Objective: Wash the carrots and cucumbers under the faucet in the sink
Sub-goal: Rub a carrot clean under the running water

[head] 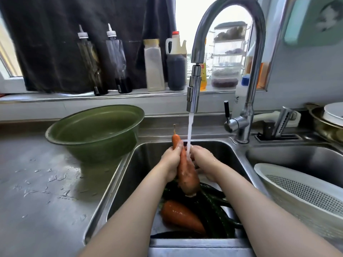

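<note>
The sink [141, 160] at the centre of the frame holds a second carrot [182, 216] low down and several dark cucumbers [213, 204] lying beside and partly under it. At the left, a green basin [96, 130] sits on the wet counter [37, 191] with a little water in its bottom. At the lower right, a white colander [297, 193] rests tilted in the neighbouring sink bowl; its contents cannot be made out. Along the windowsill at the top stand sauce bottles [118, 62] and a stack of clear containers [227, 54].

Above the sink, the carrot [185, 171] is held nearly upright under the faucet [194, 89] — thin tip up, thick end toward the bottom of the frame. The water stream [189, 134] lands just right of its upper part. The left hand [171, 162] is wrapped closed around the carrot's left side. The right hand [203, 160] is curled against its right side — fingers hidden behind the carrot, so its grip cannot be told for sure.
</note>
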Tool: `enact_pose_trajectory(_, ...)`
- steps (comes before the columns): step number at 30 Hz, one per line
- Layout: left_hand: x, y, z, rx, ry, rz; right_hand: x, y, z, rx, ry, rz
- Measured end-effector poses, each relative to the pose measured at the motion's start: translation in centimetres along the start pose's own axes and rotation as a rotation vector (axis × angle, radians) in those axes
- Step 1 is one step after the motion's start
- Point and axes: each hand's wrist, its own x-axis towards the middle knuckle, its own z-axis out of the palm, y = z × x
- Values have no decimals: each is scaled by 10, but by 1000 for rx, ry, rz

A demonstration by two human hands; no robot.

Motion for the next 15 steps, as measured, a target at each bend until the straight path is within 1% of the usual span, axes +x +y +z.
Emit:
enact_pose_trajectory(3, 3, 1, 3, -250, 18, -29, 3, 7, -1, -63, -23, 64)
enact_pose_trajectory(7, 8, 5, -2, -448, 39, 24, -6, 8, -4, 10, -236, 210)
enact_pose_trajectory(11, 6, 8, -8, -477, 25, 56, -9, 5, -6, 110, -277, 246)
enact_pose_trajectory(13, 5, 8, -7, -472, 42, 88, -9, 7, -10, 103, -318, 244)
enact_pose_trajectory(15, 5, 6, -6, -415, 38, 107, -10, 8, -13, 104, -321, 244)
